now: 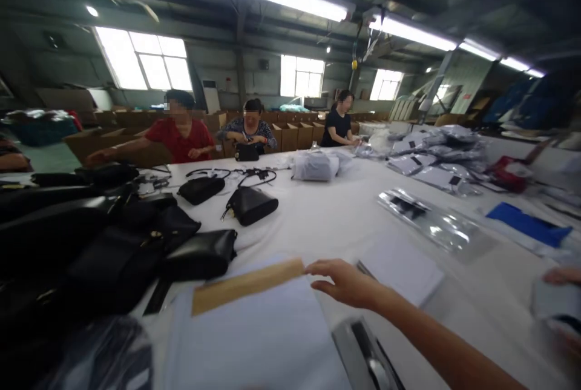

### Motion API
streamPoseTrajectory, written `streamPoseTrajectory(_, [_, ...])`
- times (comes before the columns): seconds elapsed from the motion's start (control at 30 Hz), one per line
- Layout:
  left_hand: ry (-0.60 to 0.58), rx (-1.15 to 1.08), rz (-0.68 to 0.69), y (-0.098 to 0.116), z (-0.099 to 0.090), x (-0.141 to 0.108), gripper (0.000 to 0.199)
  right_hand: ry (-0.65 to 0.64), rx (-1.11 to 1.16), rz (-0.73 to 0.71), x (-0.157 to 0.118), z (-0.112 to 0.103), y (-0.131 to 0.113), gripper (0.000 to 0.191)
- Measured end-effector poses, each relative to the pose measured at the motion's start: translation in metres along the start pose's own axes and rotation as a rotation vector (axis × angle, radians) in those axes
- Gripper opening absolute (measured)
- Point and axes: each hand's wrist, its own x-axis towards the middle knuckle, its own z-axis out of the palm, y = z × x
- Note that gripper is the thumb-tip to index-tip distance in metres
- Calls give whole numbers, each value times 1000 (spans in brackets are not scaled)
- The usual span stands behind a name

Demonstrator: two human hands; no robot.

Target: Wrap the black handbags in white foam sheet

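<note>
My right hand (342, 283) reaches in from the lower right, fingers stretched forward and thumb apart. Its fingertips are at the right end of a flat brown strip (247, 286), touching it or very close. That strip lies across the far edge of a stack of white sheets (254, 335) in front of me. Just right of the stack is a grey and black tool (365, 356), its kind unclear. Beyond my wrist lies another pile of white paper (402, 269). My left hand does not show.
Black bags (122, 251) heap up on the left, with single bags (252, 203) farther along the white table (313, 220). Clear plastic sleeves (424, 220), a blue packet (529, 223) and wrapped parcels (436, 151) are on the right. Another person's hands (563, 276) hold something grey; three people work opposite.
</note>
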Motion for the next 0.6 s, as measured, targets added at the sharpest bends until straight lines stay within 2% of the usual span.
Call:
streamPoseTrajectory(0.1, [-95, -35, -74, -2, -20, -52, 31, -81, -37, -119, -59, 33, -64, 34])
streamPoseTrajectory(0.13, [-134, -48, -38, -2, -26, -69, 31, -92, -44, -133, -78, 46, -76, 35])
streamPoseTrajectory(0.2, [-126, 34, 119, -2, -39, -101, 33, -104, -38, -144, -117, 75, -92, 35])
streamPoseTrajectory(0.3, [-210, 325, 307, -2, -52, -152, 33, -131, -22, -130, -174, 117, -101, 37])
streamPoseTrajectory(0.4, [-333, 567, 421, -11, -54, -206, 37, -150, -81, -100, -221, 154, -107, 41])
streamPoseTrajectory(0.5, [-302, 765, 524, -31, -50, -251, 41, -105, -163, -99, -258, 186, -109, 43])
streamPoseTrajectory(0.6, [-222, 941, 565, -53, -45, -280, 47, -55, -241, -109, -285, 213, -108, 51])
